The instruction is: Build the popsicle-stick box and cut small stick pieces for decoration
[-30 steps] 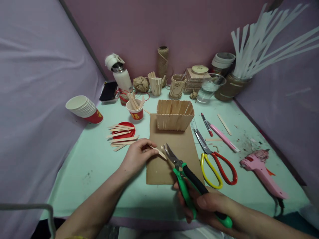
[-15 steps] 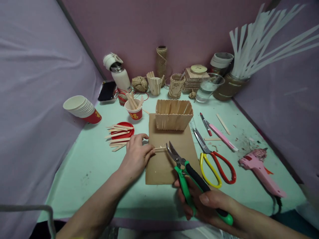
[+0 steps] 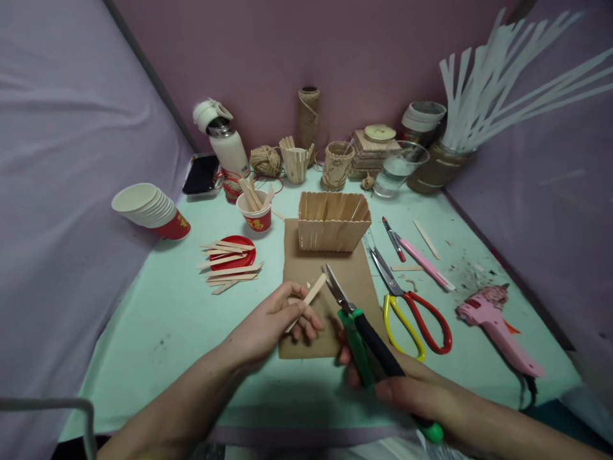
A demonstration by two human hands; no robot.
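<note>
I take the brown cardboard (image 3: 297,255) in the middle of the table as the centre of the clock, with twelve towards the back wall. The person's left hand (image 3: 282,313) is at about eight o'clock, gripping a flat wooden stick (image 3: 313,291) between thumb and fingers, the other fingers curled loosely beneath. The stick is tilted above the cardboard, its far end pointing to one o'clock, right by the blades of the green-and-black pruners (image 3: 378,342); I can't tell whether wood and metal touch. The right hand (image 3: 397,390), at about five, is wrapped around the pruners' handles, and their blades, aimed towards eleven, look slightly parted.

At twelve, on the cardboard's far part, sits a scallop-edged wooden box (image 3: 330,236). At three, just beside the cardboard, lie scissors (image 3: 387,271) with one yellow and one red handle, and well beyond them a pink glue gun (image 3: 502,332). A pink pen-shaped tool (image 3: 426,265) rests at two. Over at nine to ten, more sticks (image 3: 223,259) lie across and beside a red lid (image 3: 246,259), while a paper cup (image 3: 258,222) holding sticks stands between ten and eleven.
</note>
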